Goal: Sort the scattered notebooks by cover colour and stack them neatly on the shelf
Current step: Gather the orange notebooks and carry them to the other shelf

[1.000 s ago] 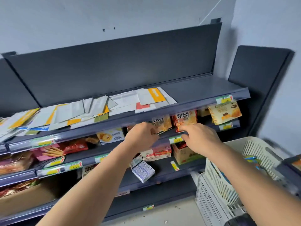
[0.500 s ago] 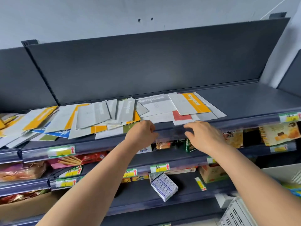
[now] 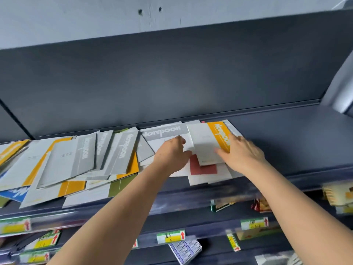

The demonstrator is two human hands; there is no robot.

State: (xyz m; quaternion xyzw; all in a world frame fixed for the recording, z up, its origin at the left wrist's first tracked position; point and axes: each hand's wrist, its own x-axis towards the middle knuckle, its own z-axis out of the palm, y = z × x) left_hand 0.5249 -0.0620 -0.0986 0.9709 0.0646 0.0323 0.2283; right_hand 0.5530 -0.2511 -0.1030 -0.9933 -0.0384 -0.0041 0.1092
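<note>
Scattered notebooks cover the dark top shelf [image 3: 286,142], overlapping in a loose spread. A white notebook with an orange band [image 3: 208,138] lies on top at the right end of the spread. My right hand [image 3: 242,153] rests on its orange side with fingers stretched across the cover. My left hand [image 3: 172,155] is at its left edge, thumb and curled fingers pinching that edge. A grey-banded notebook [image 3: 162,133] lies behind my left hand. A red notebook [image 3: 202,169] shows under the orange one. More grey, orange, green and blue notebooks [image 3: 80,159] lie to the left.
Bare shelf surface extends right of the notebooks. The shelf's upright back panel [image 3: 172,83] stands close behind them. Lower shelves hold snack packets [image 3: 336,194], a small box [image 3: 185,249] and price tags [image 3: 171,236] along the front rails.
Both hands rose from the shelf's front rail onto the notebooks. The view moved closer and up, so the lower shelves and the basket dropped out of sight.
</note>
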